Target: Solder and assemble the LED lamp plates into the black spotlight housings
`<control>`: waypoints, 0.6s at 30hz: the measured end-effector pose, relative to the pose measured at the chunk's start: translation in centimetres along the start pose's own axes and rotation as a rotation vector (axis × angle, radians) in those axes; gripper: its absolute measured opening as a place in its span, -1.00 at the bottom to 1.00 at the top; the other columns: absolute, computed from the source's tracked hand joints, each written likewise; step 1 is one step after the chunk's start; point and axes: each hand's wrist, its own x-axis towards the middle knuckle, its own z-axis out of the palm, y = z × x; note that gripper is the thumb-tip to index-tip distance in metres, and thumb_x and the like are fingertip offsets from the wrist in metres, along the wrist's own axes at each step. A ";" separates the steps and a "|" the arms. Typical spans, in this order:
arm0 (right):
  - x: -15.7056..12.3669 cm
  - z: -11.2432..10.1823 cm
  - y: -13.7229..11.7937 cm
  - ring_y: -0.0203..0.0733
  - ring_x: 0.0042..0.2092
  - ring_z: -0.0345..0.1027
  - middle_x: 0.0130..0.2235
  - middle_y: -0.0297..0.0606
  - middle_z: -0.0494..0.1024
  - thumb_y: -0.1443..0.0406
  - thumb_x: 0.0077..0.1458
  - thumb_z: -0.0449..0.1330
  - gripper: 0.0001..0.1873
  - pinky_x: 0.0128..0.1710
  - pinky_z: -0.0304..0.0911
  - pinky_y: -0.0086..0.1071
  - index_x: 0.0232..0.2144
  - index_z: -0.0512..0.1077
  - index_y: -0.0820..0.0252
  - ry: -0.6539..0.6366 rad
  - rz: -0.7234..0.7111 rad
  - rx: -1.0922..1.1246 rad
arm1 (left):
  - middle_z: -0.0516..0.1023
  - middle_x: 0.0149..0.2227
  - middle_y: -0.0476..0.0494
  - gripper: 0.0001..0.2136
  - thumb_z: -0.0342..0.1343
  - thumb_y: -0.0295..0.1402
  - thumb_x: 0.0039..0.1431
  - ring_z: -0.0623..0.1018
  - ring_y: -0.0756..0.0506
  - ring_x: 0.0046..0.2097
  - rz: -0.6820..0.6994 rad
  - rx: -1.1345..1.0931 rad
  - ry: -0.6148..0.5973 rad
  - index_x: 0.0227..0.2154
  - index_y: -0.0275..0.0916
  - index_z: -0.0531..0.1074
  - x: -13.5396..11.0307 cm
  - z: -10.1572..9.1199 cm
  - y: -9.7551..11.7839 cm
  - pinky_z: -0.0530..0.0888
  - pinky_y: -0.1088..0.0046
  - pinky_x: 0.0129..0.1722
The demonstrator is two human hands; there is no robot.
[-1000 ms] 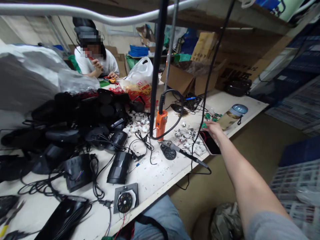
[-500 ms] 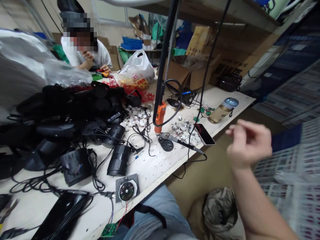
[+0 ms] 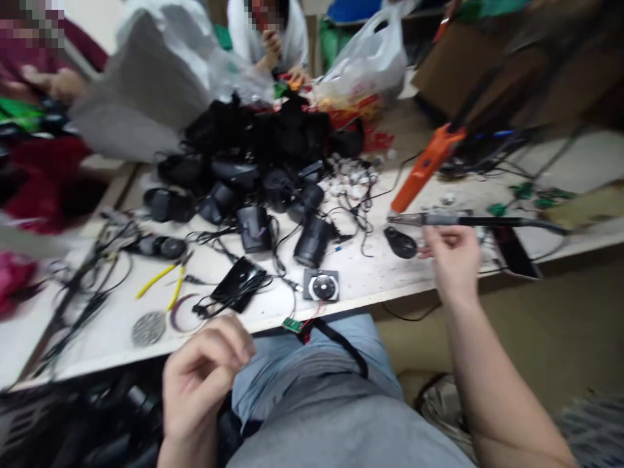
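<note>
My right hand [image 3: 453, 260] hangs at the table's front edge, its curled fingers right below the black-and-silver handle of a soldering iron [image 3: 463, 221]; contact is unclear. A black oval part [image 3: 400, 242] lies left of those fingers, and a dark phone [image 3: 514, 253] lies to their right. My left hand [image 3: 202, 383] is curled over my lap, close to the table's edge, with nothing visible in it. Nearest it are a small green circuit board [image 3: 292, 324] with red wires and a round metal disc [image 3: 149, 328].
A white workbench [image 3: 370, 279] carries a heap of black plastic housings [image 3: 253, 140], tangled cables, yellow-handled pliers [image 3: 160, 279] and an orange electric screwdriver [image 3: 426, 169]. A co-worker in white [image 3: 268, 32] sits across it, and another person [image 3: 29, 39] sits at the far left.
The view has tilted down and swung left. My right hand has dropped from the air to the soldering iron, and my left hand has come into view.
</note>
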 end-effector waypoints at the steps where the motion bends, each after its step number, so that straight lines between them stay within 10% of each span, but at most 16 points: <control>1: 0.2 0.0 0.1 -0.25 -0.58 0.35 -0.57 -0.37 0.37 -0.04 -0.06 0.39 -0.54 -0.67 0.27 -0.39 -0.48 0.25 0.06 0.049 0.028 -0.048 | 0.42 -0.55 -0.09 -0.77 0.25 -0.31 0.17 0.45 -0.08 -0.44 -0.005 0.005 0.013 -0.55 -0.23 0.43 -0.2 0.2 -0.1 0.44 0.38 -0.46; 10: 0.9 -0.8 0.5 -0.26 -0.57 0.30 -0.51 -0.34 0.43 -0.13 -0.07 0.32 -0.52 -0.62 0.27 -0.34 -0.31 0.39 0.08 -0.027 0.013 -0.002 | 0.48 -0.49 -0.02 -0.77 0.24 -0.33 0.26 0.46 -0.02 -0.42 -0.133 0.403 0.085 -0.50 -0.22 0.41 -2.0 2.0 -3.6 0.39 0.45 -0.40; 14: 0.6 -1.3 -0.7 -0.21 -0.53 0.32 -0.47 -0.28 0.46 -0.14 0.04 0.26 -0.52 -0.53 0.32 -0.23 -0.21 0.53 0.08 -0.115 -0.085 -0.034 | 0.53 -0.39 -0.10 -0.89 0.21 -0.34 0.28 0.50 -0.10 -0.31 0.050 0.813 0.015 -0.35 -0.24 0.46 -2.0 4.5 -5.9 0.39 0.36 -0.29; 18: -2.1 -3.1 -2.1 -0.20 -0.45 0.40 -0.41 -0.26 0.49 0.07 0.15 0.29 -0.70 -0.42 0.34 -0.24 -0.16 0.63 0.08 0.066 -0.250 -0.059 | 0.56 -0.35 -0.13 -0.91 0.17 -0.33 0.31 0.49 -0.15 -0.26 0.146 0.964 -0.070 -0.27 -0.23 0.45 -2.5 6.1 -7.4 0.36 0.32 -0.26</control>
